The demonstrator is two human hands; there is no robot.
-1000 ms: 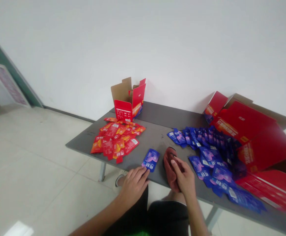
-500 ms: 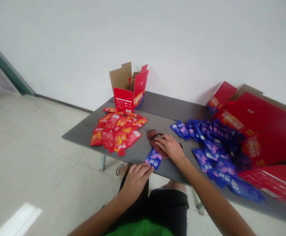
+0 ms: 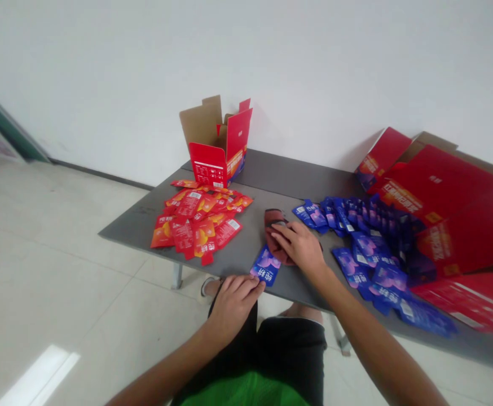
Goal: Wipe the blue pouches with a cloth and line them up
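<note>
A blue sachet (image 3: 265, 266) with pink pictures and white lettering lies flat near the table's front edge. At its near left corner, the thumb and fingertips of my left hand (image 3: 234, 300) close on the foil and hold it at the edge. My right hand (image 3: 300, 243) is closed over a bunched reddish-brown cloth (image 3: 275, 216), which touches the sachet's right side. Part of the cloth is hidden under the palm. A pile of red-orange sachets (image 3: 202, 220) lies to the left, and many blue sachets (image 3: 371, 248) lie to the right.
Behind the red-orange pile stands an open red carton (image 3: 207, 160) with raised flaps. Larger red cartons (image 3: 436, 192) lie on their sides at the right, against the blue sachets. The grey table (image 3: 128, 225) stands close to the white wall (image 3: 309, 67).
My right hand and the cloth have shifted slightly right, uncovering more of the blue sachet. My left hand stays at the sachet's corner. The whole view has tilted a little.
</note>
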